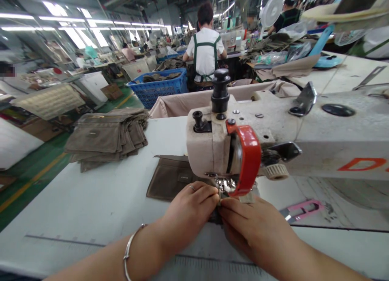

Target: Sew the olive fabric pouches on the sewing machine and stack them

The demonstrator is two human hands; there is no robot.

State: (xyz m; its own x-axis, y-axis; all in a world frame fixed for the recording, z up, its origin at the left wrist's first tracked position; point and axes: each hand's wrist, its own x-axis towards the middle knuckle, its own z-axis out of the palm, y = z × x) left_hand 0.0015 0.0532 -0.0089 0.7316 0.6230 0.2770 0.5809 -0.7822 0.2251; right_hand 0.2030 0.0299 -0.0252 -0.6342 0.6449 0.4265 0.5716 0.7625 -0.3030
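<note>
Far left, beyond and to the left of the left hand, a pile of brown fabric pieces (103,137) lies in loose layers on the white table (121,204). Farther off, past the pile, stands a blue basket (162,88) containing more brown cloth. A metal bangle (129,248) encircles the left wrist. Just beyond the left hand, the labelled brown fabric piece (167,179) lies flat, its right part running under the machine head. The left hand (193,204), a ring on one finger, has its bent fingertips closed on the near edge of this piece beside the needle area; the exact grip is partly hidden. Well beyond both hands, a co-worker in a white top with green straps (208,50) sits facing away. Directly above the fingertips rises the sewing machine (203,147), its red guard (251,155) arching over the right hand. The right hand (252,220) pinches the same edge, fingertips nearly meeting the left's. To its right lie pink-handled snips (305,210).
</note>
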